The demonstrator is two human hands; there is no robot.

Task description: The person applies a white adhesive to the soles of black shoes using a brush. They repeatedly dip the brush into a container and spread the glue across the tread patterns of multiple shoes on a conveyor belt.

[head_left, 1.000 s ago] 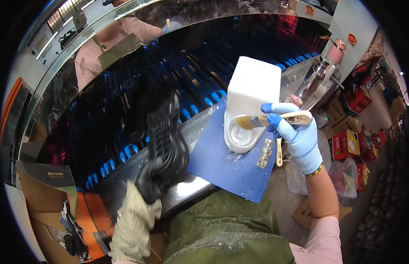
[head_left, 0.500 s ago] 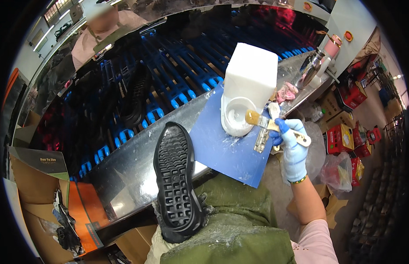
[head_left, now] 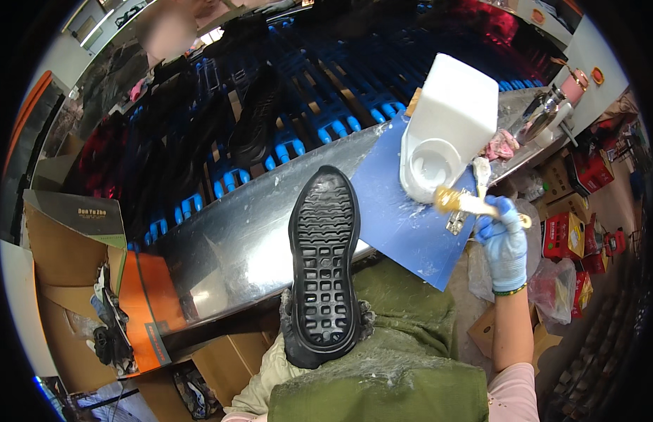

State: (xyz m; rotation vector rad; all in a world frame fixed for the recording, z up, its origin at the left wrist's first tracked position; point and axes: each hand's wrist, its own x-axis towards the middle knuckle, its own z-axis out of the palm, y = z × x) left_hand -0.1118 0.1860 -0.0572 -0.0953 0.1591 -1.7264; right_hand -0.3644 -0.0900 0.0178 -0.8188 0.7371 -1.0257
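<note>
Shoe [head_left: 321, 267] sole-up over steel bench [head_left: 235, 246]; blue mat [head_left: 397, 211] glue-smeared.

Left hand [head_left: 325, 330] low, fingers curled; gloved right hand [head_left: 503, 238] clenched

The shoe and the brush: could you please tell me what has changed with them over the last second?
The left hand turned the shoe over and brought it close, so its black sole now faces up. The right hand drew the brush back from the white tub toward the edge of the blue mat. Tub and mat stayed put.
</note>
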